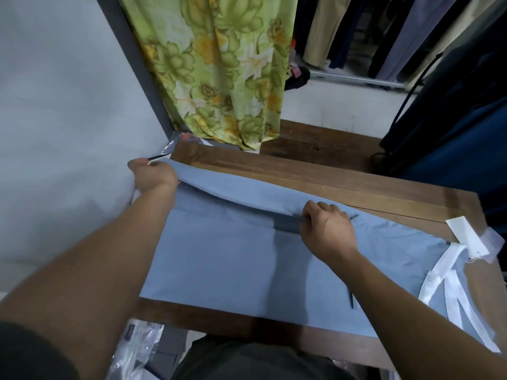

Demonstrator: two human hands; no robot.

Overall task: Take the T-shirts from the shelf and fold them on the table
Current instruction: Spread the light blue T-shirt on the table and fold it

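— Where is the pale blue T-shirt point(233, 259)?

— Spread flat across the wooden worktop point(343, 182), white-trimmed neck to the right, with a paper tag point(466, 237) beside it.

— And the hands?

— The left hand point(153, 174) pinches the far edge near the hem; the right hand point(326, 229) curls round the same edge mid-body. Both lift it into a fold.

— How should it handle?

— Light, soft and limp, probably; gripping edges and corners suits it best.

— Around it?

— A grey wall left, a green floral cloth point(219, 69) hanging behind, dark garments point(452, 119) right.
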